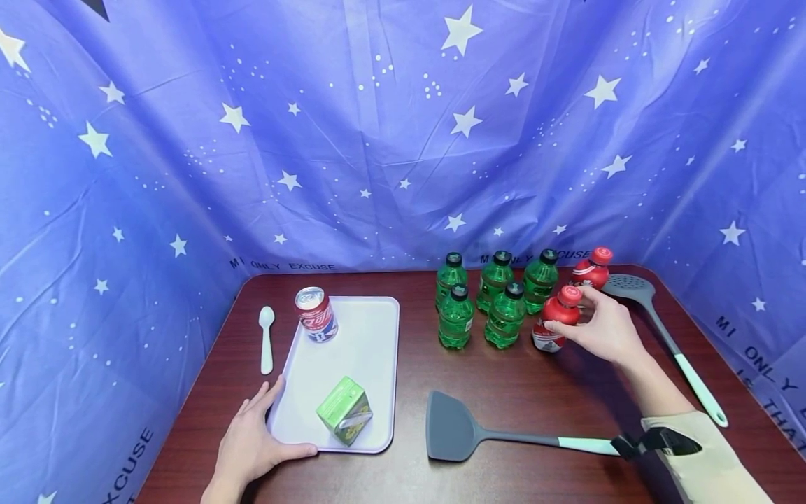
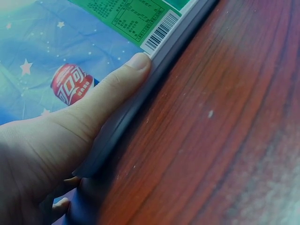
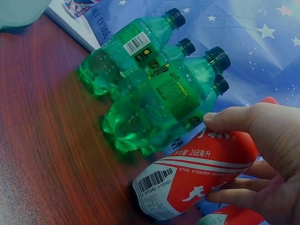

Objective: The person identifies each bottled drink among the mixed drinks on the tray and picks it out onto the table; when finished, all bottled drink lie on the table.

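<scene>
My right hand (image 1: 601, 325) holds a red bottle (image 1: 557, 316) with a red cap between thumb and fingers, at the front right of the bottle group. In the right wrist view, the thumb lies on one side of that bottle (image 3: 197, 171) and the fingers on the other. My left hand (image 1: 252, 434) touches the near-left corner of a white tray (image 1: 371, 336), thumb on the near rim and fingers spread along the left side. On the tray are a red soda can (image 1: 317, 316) at the far left and a green drink carton (image 1: 344, 409) near the front.
Several green bottles (image 1: 506, 315) with black caps stand left of the held bottle. Behind it is another red bottle (image 1: 592, 269). A slotted turner (image 1: 661, 336) lies far right, a grey spatula (image 1: 452, 428) in front, and a white spoon (image 1: 266, 339) left of the tray.
</scene>
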A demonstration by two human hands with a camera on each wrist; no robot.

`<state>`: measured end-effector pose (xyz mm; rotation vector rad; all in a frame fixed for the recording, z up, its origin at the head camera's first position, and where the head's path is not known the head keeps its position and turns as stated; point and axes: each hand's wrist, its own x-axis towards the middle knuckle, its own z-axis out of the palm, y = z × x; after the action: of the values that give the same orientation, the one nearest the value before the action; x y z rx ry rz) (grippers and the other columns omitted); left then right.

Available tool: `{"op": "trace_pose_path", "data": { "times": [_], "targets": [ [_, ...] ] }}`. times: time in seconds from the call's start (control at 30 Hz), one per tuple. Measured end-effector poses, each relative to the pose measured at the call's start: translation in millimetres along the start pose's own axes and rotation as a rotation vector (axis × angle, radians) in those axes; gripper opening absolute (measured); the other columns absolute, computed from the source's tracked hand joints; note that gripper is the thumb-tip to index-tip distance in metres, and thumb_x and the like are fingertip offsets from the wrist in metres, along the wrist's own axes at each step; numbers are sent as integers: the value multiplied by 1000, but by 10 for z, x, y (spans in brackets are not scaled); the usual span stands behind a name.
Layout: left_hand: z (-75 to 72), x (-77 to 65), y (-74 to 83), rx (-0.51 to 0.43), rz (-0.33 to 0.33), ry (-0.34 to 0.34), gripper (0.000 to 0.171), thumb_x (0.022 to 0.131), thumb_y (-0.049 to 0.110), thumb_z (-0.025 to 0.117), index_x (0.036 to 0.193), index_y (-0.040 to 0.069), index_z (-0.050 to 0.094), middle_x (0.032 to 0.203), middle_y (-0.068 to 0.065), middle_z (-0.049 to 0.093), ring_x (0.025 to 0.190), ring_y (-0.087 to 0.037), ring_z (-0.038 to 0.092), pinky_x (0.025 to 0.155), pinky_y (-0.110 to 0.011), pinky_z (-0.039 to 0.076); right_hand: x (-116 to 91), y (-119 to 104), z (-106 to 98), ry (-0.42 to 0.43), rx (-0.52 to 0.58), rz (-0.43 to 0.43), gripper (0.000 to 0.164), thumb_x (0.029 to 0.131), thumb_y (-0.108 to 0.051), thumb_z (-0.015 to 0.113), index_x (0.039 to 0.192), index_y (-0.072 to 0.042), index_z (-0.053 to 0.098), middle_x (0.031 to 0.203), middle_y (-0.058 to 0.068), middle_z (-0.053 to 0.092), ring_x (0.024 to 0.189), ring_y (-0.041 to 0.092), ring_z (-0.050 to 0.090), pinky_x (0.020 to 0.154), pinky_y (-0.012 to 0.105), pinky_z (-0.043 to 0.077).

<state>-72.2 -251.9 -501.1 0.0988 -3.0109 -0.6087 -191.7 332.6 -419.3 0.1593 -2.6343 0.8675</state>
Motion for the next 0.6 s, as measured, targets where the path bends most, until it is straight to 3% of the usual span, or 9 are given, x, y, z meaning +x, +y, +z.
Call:
{"op": "trace_pose_path", "data": {
  "times": [0.6],
  "targets": [
    [-29,13,22,10,11,5,142,37,89,76,155,21,36,153,-30,43,133,-62,42,96,-73,44,10,52,66,-9,49,-26,56,73,-32,89,118,-12,62,100,15,76,73,-25,54,67,3,46]
  ]
}}
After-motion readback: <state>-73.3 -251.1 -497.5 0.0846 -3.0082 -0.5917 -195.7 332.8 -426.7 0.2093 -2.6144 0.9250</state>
